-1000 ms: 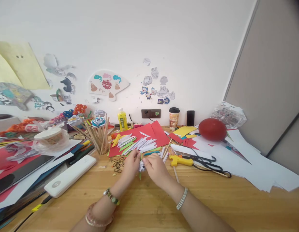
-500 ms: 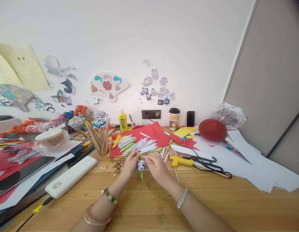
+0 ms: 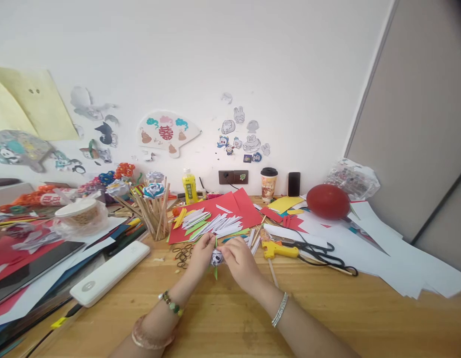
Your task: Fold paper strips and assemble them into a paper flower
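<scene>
Between my two hands, above the wooden table, is a small white folded-paper flower (image 3: 217, 257) with dark spots and green paper leaves. One leaf (image 3: 216, 272) points down toward me. My left hand (image 3: 202, 252) pinches the flower from its left side, fingertips together. At the right side, my right hand (image 3: 238, 258) is closed with its thumb and fingertips on the flower's edge. The exact contact of the fingertips is partly hidden. Just beyond my hands lie folded white paper strips (image 3: 219, 224) on red paper (image 3: 235, 204).
A yellow glue gun (image 3: 280, 249) with a black cord lies right of my hands. Left are rubber bands (image 3: 182, 255), a holder of wooden sticks (image 3: 155, 219) and a white power bank (image 3: 110, 272). Behind stand a yellow bottle (image 3: 189, 186), a paper cup (image 3: 268, 184) and a red balloon (image 3: 327, 201).
The flower has turned between my hands and shifted slightly left. My right hand has moved a little left with its fingers closer in on it. The things on the table stay put.
</scene>
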Motion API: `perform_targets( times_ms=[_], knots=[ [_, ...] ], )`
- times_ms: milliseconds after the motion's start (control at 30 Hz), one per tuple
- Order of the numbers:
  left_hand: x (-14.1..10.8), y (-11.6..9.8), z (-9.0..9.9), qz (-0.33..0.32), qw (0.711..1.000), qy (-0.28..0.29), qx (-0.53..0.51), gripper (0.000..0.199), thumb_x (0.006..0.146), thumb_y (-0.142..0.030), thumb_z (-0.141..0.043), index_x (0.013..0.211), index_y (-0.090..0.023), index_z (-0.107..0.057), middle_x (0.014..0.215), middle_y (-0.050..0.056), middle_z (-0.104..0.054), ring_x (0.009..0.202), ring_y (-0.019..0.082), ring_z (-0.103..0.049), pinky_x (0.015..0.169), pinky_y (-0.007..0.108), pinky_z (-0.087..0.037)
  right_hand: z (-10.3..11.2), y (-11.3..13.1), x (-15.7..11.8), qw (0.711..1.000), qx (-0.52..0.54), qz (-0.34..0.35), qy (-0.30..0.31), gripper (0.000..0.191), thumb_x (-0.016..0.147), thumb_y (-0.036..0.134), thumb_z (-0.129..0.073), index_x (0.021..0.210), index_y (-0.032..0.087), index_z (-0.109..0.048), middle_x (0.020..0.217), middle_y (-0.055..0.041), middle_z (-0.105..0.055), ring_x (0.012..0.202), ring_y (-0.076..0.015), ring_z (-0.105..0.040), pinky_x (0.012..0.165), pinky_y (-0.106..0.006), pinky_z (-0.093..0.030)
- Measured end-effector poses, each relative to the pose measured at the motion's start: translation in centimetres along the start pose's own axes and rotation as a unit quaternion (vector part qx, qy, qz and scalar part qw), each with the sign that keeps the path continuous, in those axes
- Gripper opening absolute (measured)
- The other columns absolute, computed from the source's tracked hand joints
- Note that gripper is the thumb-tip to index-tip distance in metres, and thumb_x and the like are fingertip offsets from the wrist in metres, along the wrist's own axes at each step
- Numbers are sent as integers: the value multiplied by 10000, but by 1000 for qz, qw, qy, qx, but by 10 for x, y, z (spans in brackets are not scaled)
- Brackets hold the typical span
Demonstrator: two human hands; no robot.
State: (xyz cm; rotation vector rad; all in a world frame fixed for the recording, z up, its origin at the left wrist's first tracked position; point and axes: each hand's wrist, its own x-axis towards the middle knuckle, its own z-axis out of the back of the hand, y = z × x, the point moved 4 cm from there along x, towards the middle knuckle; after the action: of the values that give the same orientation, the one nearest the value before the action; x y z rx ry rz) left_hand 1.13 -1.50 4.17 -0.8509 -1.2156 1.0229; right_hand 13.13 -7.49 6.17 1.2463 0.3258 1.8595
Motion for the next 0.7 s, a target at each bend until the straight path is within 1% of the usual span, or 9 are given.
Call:
perform_targets(
  times_ms=[100, 133, 200, 300, 367, 467, 533, 633, 700],
  knots=[
    [-1, -4, 1, -13, 1000, -8, 13, 246, 728, -388, -492, 594, -193, -424, 580, -53, -405, 586, 128, -394, 578, 239, -346, 0, 5, -2, 1000, -13, 23, -3, 349, 914, 260, -356, 730, 156, -634, 710, -44, -557, 764, -169, -460, 700, -296, -369],
    [-2, -4, 1, -15, 1000, -10, 15, 247, 730, -389, -490, 593, -195, -421, 579, -53, -400, 585, 129, -388, 576, 239, -343, 0, 6, -2, 999, -13, 30, -3, 351, 914, 262, -354, 731, 158, -635, 703, -43, -555, 759, -170, -461, 698, -298, -372],
    [-1, -5, 2, -16, 1000, -11, 14, 247, 730, -390, -488, 593, -198, -416, 583, -53, -395, 583, 129, -382, 571, 238, -339, 1, 5, -1, 1000, 0, 29, -7, 345, 920, 256, -341, 792, 166, -648, 723, -43, -576, 778, -171, -474, 718, -303, -384],
    [-1, -4, 1, -13, 1000, -9, -3, 239, 728, -396, -493, 610, -199, -426, 588, -54, -399, 572, 127, -381, 559, 233, -334, 4, -1, 0, 999, 15, 0, -33, 311, 924, 238, -339, 950, 184, -644, 880, -52, -628, 892, -175, -491, 811, -322, -393],
    [-1, -4, 1, -10, 1000, -14, -23, 241, 725, -405, -501, 619, -200, -429, 586, -57, -401, 557, 122, -376, 552, 231, -331, 5, -4, 0, 999, 5, -12, -41, 297, 917, 228, -354, 1012, 189, -633, 999, -61, -625, 978, -183, -480, 873, -343, -385],
    [-1, -2, 4, 2, 998, -36, -59, 255, 725, -420, -503, 623, -203, -416, 588, -62, -402, 538, 117, -374, 545, 230, -332, 1, -2, -2, 999, -34, 4, -19, 308, 906, 217, -365, 1094, 192, -608, 1113, -75, -593, 1060, -201, -451, 923, -380, -374],
    [-2, -1, 5, 9, 996, -51, -70, 266, 725, -432, -501, 621, -202, -415, 592, -60, -412, 537, 118, -381, 545, 232, -338, -4, 3, -5, 997, -67, 24, 0, 332, 898, 217, -373, 1171, 196, -561, 1207, -80, -545, 1117, -219, -411, 955, -415, -356],
    [-2, -1, 7, 5, 996, -69, -63, 269, 728, -429, -502, 614, -200, -419, 592, -53, -422, 554, 124, -396, 555, 237, -349, -10, 8, -9, 994, -103, 37, 23, 394, 896, 226, -367, 1277, 182, -459, 1336, -81, -437, 1201, -235, -325, 1001, -449, -316],
    [-2, -2, 8, -3, 996, -78, -50, 258, 735, -410, -502, 610, -198, -424, 589, -51, -421, 565, 127, -397, 558, 238, -352, -12, 9, -10, 991, -120, 37, 36, 417, 899, 236, -359, 1306, 169, -419, 1380, -81, -382, 1233, -241, -281, 1018, -457, -297]
  ],
)
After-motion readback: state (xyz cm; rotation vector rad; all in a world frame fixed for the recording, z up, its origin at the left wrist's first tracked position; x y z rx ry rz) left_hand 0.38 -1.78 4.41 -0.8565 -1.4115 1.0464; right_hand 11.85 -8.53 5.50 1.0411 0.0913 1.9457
